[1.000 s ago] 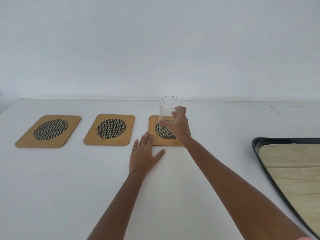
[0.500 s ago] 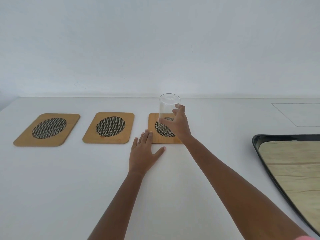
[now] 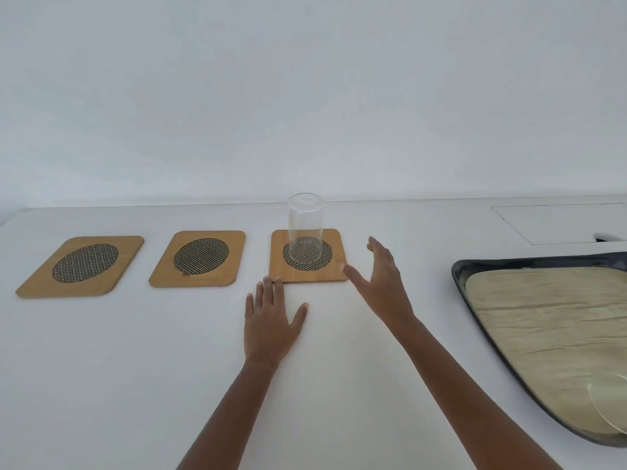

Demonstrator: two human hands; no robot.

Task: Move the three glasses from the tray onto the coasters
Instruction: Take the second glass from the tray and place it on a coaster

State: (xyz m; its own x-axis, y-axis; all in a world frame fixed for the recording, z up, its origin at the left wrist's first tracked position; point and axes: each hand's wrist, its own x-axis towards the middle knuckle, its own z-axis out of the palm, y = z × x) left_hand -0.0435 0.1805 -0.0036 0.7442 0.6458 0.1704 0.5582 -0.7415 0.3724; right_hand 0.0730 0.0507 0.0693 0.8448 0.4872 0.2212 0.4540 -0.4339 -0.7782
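Note:
A clear glass stands upright on the right coaster, over its woven oval. The middle coaster and the left coaster are bare wooden squares with mesh centres. My right hand hovers open just right of the right coaster, apart from the glass. Flat on the table lies my left hand, fingertips touching the right coaster's front edge. The dark-rimmed tray with a wood-grain base sits at the right; the rim of another glass shows at its lower right corner.
The white table runs back to a plain white wall. A rectangular outline is set into the table top at the far right, behind the tray.
My right hand set the glass down on the right coaster, let go and drew back to the right. The left hand stayed flat. The view shifted to show more of the tray.

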